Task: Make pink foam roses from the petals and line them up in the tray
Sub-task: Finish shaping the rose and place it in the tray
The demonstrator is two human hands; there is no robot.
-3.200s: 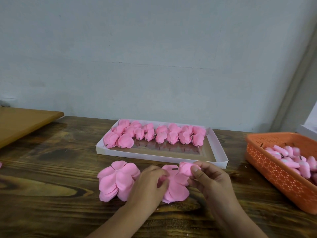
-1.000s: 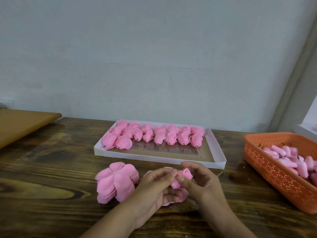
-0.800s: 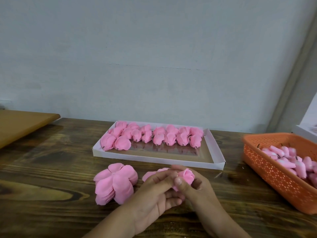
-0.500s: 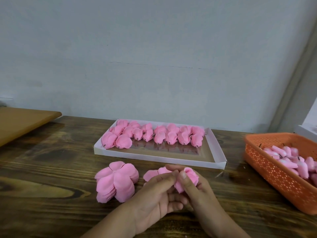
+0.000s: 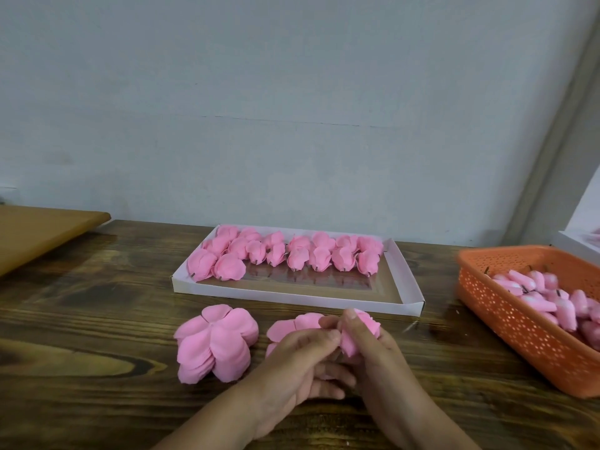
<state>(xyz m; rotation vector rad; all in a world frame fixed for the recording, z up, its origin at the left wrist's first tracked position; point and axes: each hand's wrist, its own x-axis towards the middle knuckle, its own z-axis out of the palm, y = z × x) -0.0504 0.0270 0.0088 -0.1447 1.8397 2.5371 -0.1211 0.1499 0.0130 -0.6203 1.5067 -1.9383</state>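
The dark wooden worktop (image 5: 81, 336) carries everything in front of me. At its back lies the white tray (image 5: 406, 287), with finished roses (image 5: 292, 254) lined along its far side and the near strip of its floor bare. To my right stands an orange basket (image 5: 506, 316) of rose centres (image 5: 552, 303), its far end cut off by the frame. Nearer me, a stack of loose pink petals (image 5: 216, 345) lies on the wood, and a second petal layer (image 5: 292, 324) shows just behind my knuckles.

My left hand (image 5: 292, 362) and right hand (image 5: 376, 355) meet over the rose (image 5: 360, 329) I am shaping, just in front of the tray; both grasp it, thumbs and fingers curled round the foam.

The foam looks very light and soft, so I judge it will crease or tear under a hard squeeze. Best to pinch low at the base, where the layers gather, and leave the outer rims free.

My fingers hide the rose's base and most of its wrap, so I cannot tell how many layers are on. The basket's contents are blurred.
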